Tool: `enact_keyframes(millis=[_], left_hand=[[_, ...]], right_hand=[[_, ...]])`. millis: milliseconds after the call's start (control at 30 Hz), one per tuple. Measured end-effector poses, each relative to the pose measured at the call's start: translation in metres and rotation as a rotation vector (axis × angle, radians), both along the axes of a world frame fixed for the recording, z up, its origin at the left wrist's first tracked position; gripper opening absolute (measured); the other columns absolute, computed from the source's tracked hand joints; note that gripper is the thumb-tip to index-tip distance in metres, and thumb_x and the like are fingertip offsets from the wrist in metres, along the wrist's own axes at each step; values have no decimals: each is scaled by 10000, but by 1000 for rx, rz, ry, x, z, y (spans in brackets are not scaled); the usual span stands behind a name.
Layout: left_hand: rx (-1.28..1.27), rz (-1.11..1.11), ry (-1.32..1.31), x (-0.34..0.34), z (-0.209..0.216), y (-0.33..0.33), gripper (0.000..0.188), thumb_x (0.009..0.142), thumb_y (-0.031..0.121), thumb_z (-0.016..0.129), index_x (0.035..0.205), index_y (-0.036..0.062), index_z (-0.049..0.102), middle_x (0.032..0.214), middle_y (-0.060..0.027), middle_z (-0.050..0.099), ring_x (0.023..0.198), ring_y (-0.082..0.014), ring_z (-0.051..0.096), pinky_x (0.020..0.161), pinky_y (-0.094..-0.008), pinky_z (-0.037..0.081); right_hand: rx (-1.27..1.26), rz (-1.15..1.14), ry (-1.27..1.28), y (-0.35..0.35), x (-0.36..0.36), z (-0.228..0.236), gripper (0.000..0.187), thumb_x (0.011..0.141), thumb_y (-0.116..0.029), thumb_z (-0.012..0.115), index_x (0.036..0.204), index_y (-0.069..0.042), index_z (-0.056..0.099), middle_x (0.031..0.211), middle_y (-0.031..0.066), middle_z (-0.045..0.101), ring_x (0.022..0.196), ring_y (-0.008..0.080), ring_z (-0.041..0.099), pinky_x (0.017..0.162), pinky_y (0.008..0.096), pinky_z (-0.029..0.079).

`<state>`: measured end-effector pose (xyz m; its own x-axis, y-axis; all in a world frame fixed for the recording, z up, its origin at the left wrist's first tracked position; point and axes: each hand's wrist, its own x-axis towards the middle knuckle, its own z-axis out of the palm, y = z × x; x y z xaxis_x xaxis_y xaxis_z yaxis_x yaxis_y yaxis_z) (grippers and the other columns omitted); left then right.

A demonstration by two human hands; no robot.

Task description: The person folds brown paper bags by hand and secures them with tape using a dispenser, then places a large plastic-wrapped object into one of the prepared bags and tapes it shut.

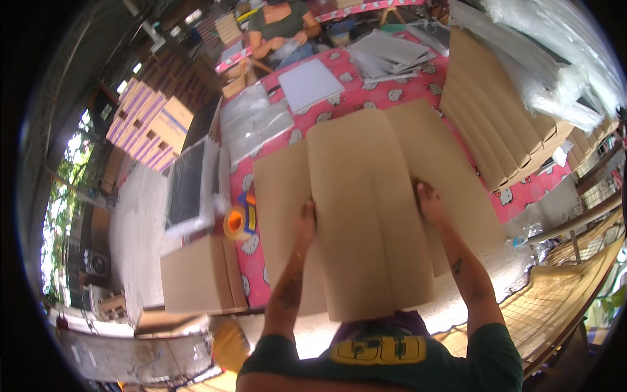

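In front of me a brown cardboard carton lies partly folded, its long middle part raised and facing up. Wide brown cardboard panels spread out from under it, a left panel and a right panel. My left hand grips the left side of the middle part, its fingertips partly hidden against the cardboard. On the opposite side my right hand holds the right edge, thumb and fingers pressed to it. The carton's near end reaches close to my body.
A pink patterned table lies beneath. Tape roll and plastic-wrapped dark panel sit left. Folded cartons stand right under clear plastic wrap. White sheet lies farther back; a seated person works beyond. Stacked boxes stand left.
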<state>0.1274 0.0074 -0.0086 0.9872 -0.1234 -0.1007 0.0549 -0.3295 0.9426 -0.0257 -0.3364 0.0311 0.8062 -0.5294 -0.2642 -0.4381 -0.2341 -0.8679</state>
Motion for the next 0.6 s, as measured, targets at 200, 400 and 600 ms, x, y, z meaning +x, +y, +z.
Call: enact_keyframes(millis=[200, 400, 600], left_hand=[[-223, -29, 188, -7, 0, -29, 661, 1019, 503, 460, 1365, -58, 514, 1321, -206, 593, 1212, -299, 561, 1044, -376, 424], [-88, -276, -115, 37, 59, -32, 526, 981, 367, 611, 1297, -52, 580, 1254, -130, 629, 1128, -223, 580, 1015, -334, 434], [-133, -747, -137, 119, 73, -87, 441, 997, 309, 599, 1266, -41, 590, 1086, -39, 658, 1003, -141, 590, 907, -292, 468]], right_hand=[[193, -124, 10, 34, 7, -10, 797, 996, -642, 322, 1515, -38, 340, 1522, 198, 394, 1413, 336, 357, 1175, 419, 258], [309, -203, -313, 77, -8, 19, 634, 1059, -454, 352, 1522, -24, 313, 1504, 189, 422, 1379, 277, 411, 1140, 345, 305], [140, -553, -457, 145, -8, 7, 582, 1070, -340, 349, 1522, 18, 269, 1491, 223, 419, 1371, 291, 416, 1127, 353, 317]])
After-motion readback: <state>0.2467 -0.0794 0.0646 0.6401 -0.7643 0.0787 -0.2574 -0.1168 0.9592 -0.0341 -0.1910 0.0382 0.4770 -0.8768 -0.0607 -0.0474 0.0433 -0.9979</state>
